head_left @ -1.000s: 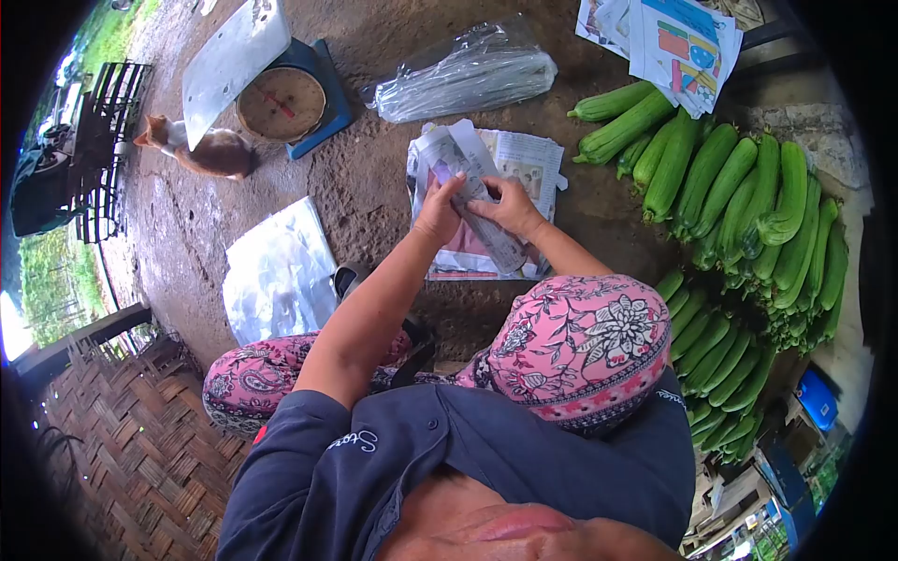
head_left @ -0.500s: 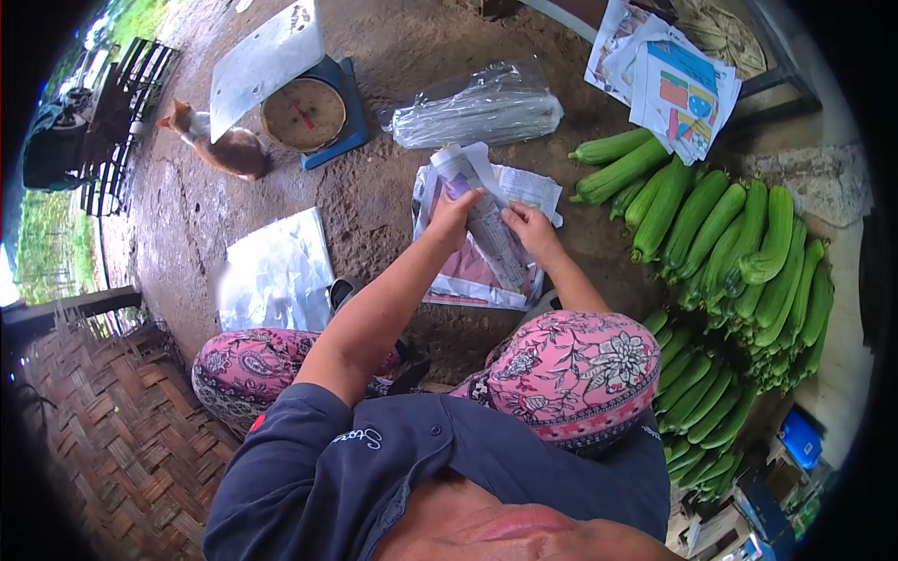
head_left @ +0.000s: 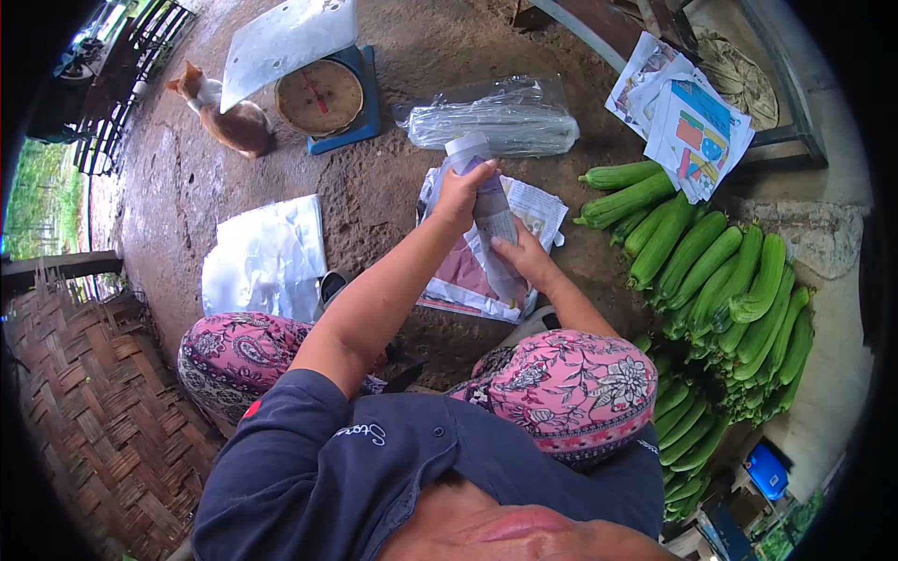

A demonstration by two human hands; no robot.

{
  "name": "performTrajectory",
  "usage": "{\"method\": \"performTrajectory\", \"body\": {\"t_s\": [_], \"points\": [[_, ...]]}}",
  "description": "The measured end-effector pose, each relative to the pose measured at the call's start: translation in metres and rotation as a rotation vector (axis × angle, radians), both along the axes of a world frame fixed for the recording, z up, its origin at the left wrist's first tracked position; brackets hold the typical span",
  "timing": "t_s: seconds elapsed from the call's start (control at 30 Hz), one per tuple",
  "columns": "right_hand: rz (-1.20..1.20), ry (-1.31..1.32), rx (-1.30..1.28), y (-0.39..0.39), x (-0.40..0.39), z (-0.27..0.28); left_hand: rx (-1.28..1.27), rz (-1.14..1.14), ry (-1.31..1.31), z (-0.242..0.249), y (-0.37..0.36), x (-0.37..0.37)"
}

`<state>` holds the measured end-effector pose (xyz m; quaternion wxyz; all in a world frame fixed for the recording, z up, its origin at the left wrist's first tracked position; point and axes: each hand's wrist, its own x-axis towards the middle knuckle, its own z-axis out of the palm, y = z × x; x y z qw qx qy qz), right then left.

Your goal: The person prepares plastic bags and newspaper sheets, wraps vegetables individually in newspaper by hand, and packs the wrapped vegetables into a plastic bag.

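Note:
A paper-wrapped roll point(head_left: 493, 218) lies slantwise between my hands above the sheets of printed paper. My left hand point(head_left: 459, 194) is closed round its upper part, with the thumb across the paper. Lower down, my right hand point(head_left: 527, 255) grips the roll's right side. What is inside the paper is hidden. Beneath it, newspaper sheets point(head_left: 541, 208) are spread on the ground. Beyond them lies a clear plastic bundle point(head_left: 496, 128) of long pale things.
Green gourds point(head_left: 702, 252) are heaped at the right, under printed papers point(head_left: 694, 131). A blue scale point(head_left: 370, 93) with a round dial and tilted metal pan point(head_left: 288, 47) stands upper left, beside a cat point(head_left: 234, 124). Plastic sheets point(head_left: 267, 257) lie left of my knees.
The paper round the roll now lies closer, its loose upper flap folded in. My right hand has moved slightly down along it. The camera view has shifted a little.

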<state>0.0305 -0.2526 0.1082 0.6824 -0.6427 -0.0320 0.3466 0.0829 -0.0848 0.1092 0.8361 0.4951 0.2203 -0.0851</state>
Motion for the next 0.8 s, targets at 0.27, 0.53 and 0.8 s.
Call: {"method": "performTrajectory", "body": {"t_s": [0.27,0.53,0.8], "points": [[0.327,-0.41,-0.599,-0.037,0.061,0.059,1.252,0.197,-0.202,-0.049,0.082,0.041],[0.575,-0.791,-0.775,0.005,0.094,0.042,1.321,0.033,0.225,-0.095,0.124,0.069],[0.327,-0.309,-0.637,0.052,0.125,-0.042,1.161,0.056,-0.03,-0.122,0.149,0.099]]}}
